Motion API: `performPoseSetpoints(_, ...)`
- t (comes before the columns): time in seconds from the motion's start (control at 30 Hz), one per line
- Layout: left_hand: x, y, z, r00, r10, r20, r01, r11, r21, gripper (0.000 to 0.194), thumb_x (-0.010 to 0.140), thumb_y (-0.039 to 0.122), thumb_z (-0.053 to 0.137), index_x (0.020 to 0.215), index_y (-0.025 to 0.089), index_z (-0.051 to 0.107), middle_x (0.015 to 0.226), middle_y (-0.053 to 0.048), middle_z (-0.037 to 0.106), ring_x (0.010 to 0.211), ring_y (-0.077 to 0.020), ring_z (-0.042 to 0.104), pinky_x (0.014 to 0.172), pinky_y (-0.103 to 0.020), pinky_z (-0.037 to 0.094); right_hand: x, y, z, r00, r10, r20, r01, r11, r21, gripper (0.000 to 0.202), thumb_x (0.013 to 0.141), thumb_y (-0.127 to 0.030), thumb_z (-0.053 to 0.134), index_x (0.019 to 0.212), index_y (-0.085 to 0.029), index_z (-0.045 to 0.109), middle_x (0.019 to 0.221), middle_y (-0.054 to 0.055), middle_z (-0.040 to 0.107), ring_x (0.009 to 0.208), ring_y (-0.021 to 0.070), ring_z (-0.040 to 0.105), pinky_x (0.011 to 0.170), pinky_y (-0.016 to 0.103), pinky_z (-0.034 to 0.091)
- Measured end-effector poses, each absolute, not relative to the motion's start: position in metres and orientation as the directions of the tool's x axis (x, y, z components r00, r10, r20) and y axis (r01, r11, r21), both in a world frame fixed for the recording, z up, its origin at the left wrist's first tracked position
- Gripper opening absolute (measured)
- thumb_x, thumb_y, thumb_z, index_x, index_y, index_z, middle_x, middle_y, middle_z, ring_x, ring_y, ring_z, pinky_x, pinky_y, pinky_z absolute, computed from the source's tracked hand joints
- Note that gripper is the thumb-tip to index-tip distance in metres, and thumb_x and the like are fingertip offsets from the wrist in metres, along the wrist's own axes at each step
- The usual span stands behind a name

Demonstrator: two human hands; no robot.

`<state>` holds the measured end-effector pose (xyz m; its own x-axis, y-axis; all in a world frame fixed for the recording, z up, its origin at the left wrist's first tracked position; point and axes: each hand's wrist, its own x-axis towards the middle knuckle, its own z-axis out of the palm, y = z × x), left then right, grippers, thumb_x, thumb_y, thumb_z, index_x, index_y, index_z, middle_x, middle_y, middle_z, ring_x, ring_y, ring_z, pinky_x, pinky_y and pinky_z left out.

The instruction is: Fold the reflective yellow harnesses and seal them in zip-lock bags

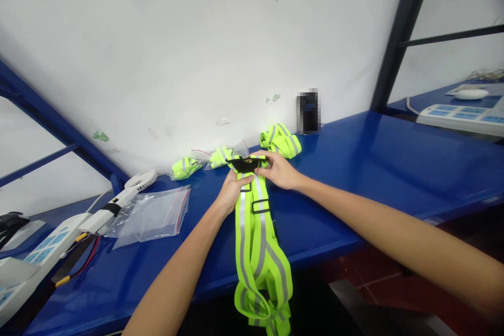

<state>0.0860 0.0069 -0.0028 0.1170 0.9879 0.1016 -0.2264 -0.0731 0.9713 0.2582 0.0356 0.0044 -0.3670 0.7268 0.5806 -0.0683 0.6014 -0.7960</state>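
The bright yellow reflective straps [261, 252] are held over the front edge of the bench [334, 199], their loose loops hanging below it. The left hand [232, 193] is closed around the upper straps, thumb on top, its fingertips hidden beneath. By the right hand [277, 169], the black piece [244, 166] at the top is pinched between thumb and bent fingers. The webbing is judged light, soft and hard to break, though its loops may easily be tangled; the firmest hold should be found at the gathered top, above the black buckle [260, 206].
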Motion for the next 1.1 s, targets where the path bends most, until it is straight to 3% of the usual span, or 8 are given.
performPoseSetpoints(0.17, 0.088, 0.005, 0.000, 0.134, 0.990, 0.045, -0.283, -0.005, 0.959, 0.070, 0.059, 0.018, 0.084, 0.124, 0.020, 0.057, 0.111, -0.008, 0.071, 0.103, -0.0283, 0.067, 0.098, -0.043, 0.047, 0.258, 0.032, 0.006, -0.374, 0.718, 0.587, -0.070, 0.610, -0.790, 0.037, 0.077, -0.016, 0.059, 0.112, -0.015, 0.068, 0.107, 0.007, 0.070, 0.097, 0.0222, 0.063, 0.081, 0.033, 0.051)
performPoseSetpoints(0.33, 0.089, 0.004, 0.001, 0.139, 0.988, 0.071, -0.295, -0.027, 0.955, 0.073, 0.061, 0.018, 0.083, 0.128, 0.021, 0.054, 0.113, -0.009, 0.070, 0.103, -0.0278, 0.067, 0.098, -0.043, 0.046, 0.260, 0.024, 0.013, -0.421, 0.704, 0.571, -0.031, 0.619, -0.785, 0.050, 0.082, -0.017, 0.056, 0.132, -0.022, 0.058, 0.128, 0.008, 0.062, 0.084, 0.0169, 0.064, 0.073, 0.030, 0.052)
performPoseSetpoints(0.5, 0.086, 0.004, 0.002, 0.066, 0.998, 0.011, -0.289, 0.009, 0.957, 0.079, 0.057, 0.017, 0.084, 0.130, 0.022, 0.052, 0.109, -0.007, 0.071, 0.101, -0.0264, 0.068, 0.097, -0.043, 0.047, 0.259, 0.023, 0.015, -0.471, 0.669, 0.575, -0.085, 0.614, -0.785, 0.033, 0.086, -0.020, 0.058, 0.117, -0.020, 0.068, 0.118, 0.008, 0.068, 0.110, 0.0240, 0.061, 0.093, 0.038, 0.048)
performPoseSetpoints(0.8, 0.086, 0.001, 0.005, 0.081, 0.996, 0.039, -0.333, -0.009, 0.943, 0.085, 0.058, 0.018, 0.085, 0.134, 0.027, 0.047, 0.108, -0.003, 0.069, 0.100, -0.0242, 0.067, 0.096, -0.041, 0.048, 0.256, 0.027, 0.010, -0.452, 0.683, 0.574, -0.134, 0.585, -0.800, 0.026, 0.087, -0.025, 0.060, 0.111, -0.019, 0.069, 0.115, 0.008, 0.069, 0.113, 0.0243, 0.061, 0.099, 0.041, 0.045)
performPoseSetpoints(0.9, 0.085, -0.003, 0.011, 0.122, 0.991, 0.054, -0.432, 0.004, 0.902, 0.075, 0.060, 0.034, 0.084, 0.127, 0.023, 0.052, 0.110, -0.006, 0.068, 0.105, -0.0274, 0.065, 0.095, -0.042, 0.050, 0.256, 0.027, 0.010, -0.440, 0.665, 0.603, -0.156, 0.605, -0.781, 0.023, 0.087, -0.024, 0.059, 0.108, -0.020, 0.069, 0.116, 0.008, 0.069, 0.115, 0.0240, 0.061, 0.103, 0.042, 0.043)
performPoseSetpoints(1.0, 0.085, -0.006, 0.016, 0.142, 0.990, 0.019, -0.486, 0.054, 0.872, 0.062, 0.068, 0.057, 0.073, 0.115, 0.018, 0.059, 0.112, -0.010, 0.068, 0.111, -0.0319, 0.062, 0.094, -0.044, 0.050, 0.255, 0.025, 0.011, -0.439, 0.672, 0.597, -0.161, 0.595, -0.788, 0.022, 0.086, -0.020, 0.058, 0.105, -0.019, 0.069, 0.117, 0.007, 0.069, 0.117, 0.0238, 0.060, 0.106, 0.043, 0.041)
performPoseSetpoints(1.1, 0.087, -0.004, 0.018, 0.120, 0.992, -0.028, -0.473, 0.082, 0.877, 0.051, 0.073, 0.058, 0.067, 0.105, 0.019, 0.060, 0.108, -0.008, 0.069, 0.111, -0.0316, 0.063, 0.093, -0.043, 0.052, 0.256, 0.024, 0.013, -0.457, 0.694, 0.556, -0.159, 0.551, -0.819, 0.026, 0.083, -0.015, 0.056, 0.104, -0.020, 0.070, 0.116, 0.006, 0.069, 0.118, 0.0236, 0.059, 0.106, 0.043, 0.040)
